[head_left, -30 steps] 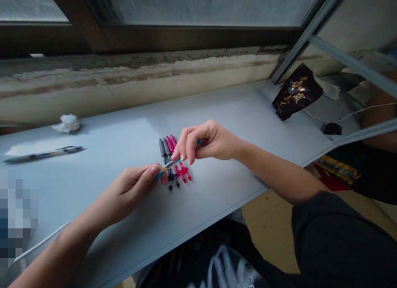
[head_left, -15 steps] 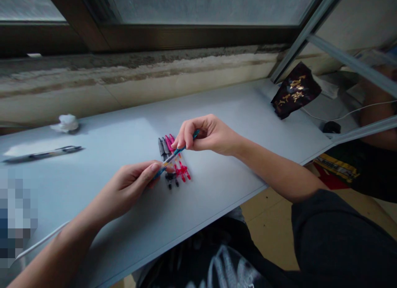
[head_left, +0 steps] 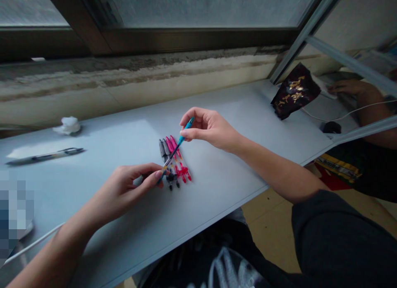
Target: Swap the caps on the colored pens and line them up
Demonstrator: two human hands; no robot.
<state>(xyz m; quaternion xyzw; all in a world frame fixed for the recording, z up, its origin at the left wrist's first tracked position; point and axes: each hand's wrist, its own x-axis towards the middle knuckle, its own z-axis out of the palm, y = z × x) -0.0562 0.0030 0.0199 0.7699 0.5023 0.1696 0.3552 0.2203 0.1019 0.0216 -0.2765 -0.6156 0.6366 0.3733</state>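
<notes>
My right hand (head_left: 207,128) pinches the upper end of a blue pen (head_left: 177,145) between thumb and forefinger, over the white desk (head_left: 124,135). My left hand (head_left: 127,188) pinches the pen's lower end near its tip. The pen slants above a row of several pens (head_left: 173,162), grey and pink, lying side by side on the desk.
A dark pen (head_left: 43,156) and a crumpled white tissue (head_left: 68,125) lie at the left. A dark snack bag (head_left: 294,91) stands at the far right. Another person's hand (head_left: 347,87) rests beyond a metal bar. A white cable (head_left: 34,242) runs along the near left edge.
My right hand has lifted its end of the blue pen up and away, tilting the pen steeper. My left hand has stayed at the lower end. Another person's hand has appeared at the far right.
</notes>
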